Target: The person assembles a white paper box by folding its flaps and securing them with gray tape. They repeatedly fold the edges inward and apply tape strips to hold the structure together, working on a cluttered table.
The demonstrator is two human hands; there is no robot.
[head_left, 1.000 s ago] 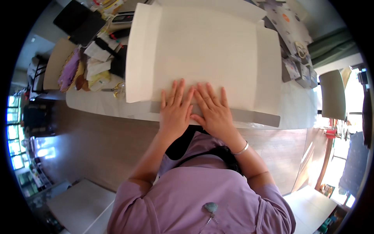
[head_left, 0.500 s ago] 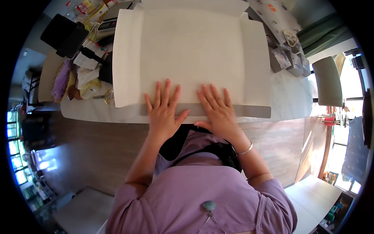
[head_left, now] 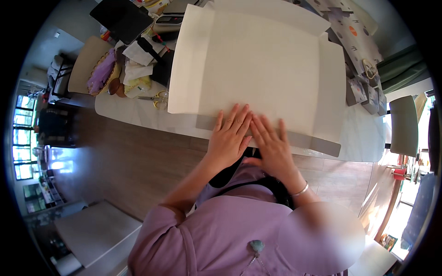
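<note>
A large off-white cardboard sheet point(head_left: 262, 69) with creased side flaps lies on the marble-patterned table point(head_left: 126, 108). Along its near edge runs a greyish folded strip point(head_left: 317, 142). My left hand point(head_left: 228, 142) rests flat on that near edge, fingers stretched forward and thumb apart. Close beside it, my right hand point(head_left: 275, 149) lies palm down too, its fingers spread on the strip and the card. The fingertips of both hands nearly meet around the middle of the edge. Neither hand holds anything. A bracelet circles my right wrist.
Left of the sheet are yellow-handled scissors point(head_left: 159, 97), a basket with purple cloth point(head_left: 102, 76), white tissues point(head_left: 138, 55) and a black stand with a flat panel point(head_left: 121, 20). Small grey boxes point(head_left: 368, 99) stand at the right. A chair point(head_left: 404, 126) is beyond the table's right end.
Both hands have come closer together toward the middle of the sheet's near edge, staying flat. The whole view has turned, so the table and sheet now appear tilted.
</note>
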